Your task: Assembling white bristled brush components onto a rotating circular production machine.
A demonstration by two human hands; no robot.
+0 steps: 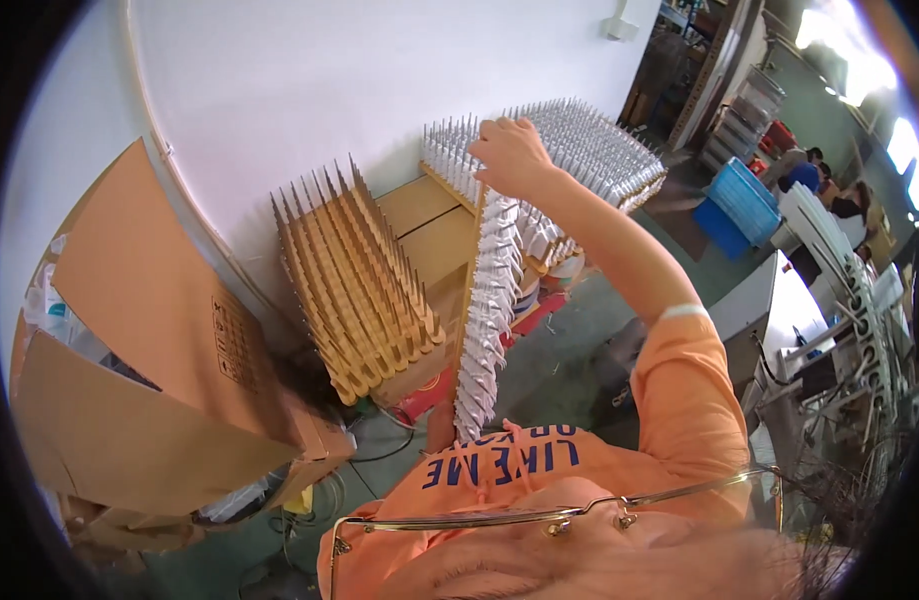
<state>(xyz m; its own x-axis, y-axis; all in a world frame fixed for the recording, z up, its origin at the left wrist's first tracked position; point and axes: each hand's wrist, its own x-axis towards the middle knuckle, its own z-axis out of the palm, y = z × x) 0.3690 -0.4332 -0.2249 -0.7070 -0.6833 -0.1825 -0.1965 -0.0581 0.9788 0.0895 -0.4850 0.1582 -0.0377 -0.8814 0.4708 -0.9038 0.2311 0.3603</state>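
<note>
A long wooden strip [487,310] packed with small white pointed pieces slants up from my chest toward the wall. At its far end is my right hand [514,160], fingers curled and closed around that end. My left hand [440,428] shows only in part beside the near end, close to my body; it appears wrapped round the strip, with most fingers hidden. Just beyond my right hand lies a broad block of similar strips [579,145] with upright grey-white spikes. To the left, several bare wooden strips [354,285] with dark pins stand side by side on cardboard.
A big open cardboard box [149,370] with plastic inside stands at the left. Brown cardboard [424,225] lies between the two groups of strips, against the white wall [359,70]. Blue crates [739,205], metal equipment [839,290] and people are at the right.
</note>
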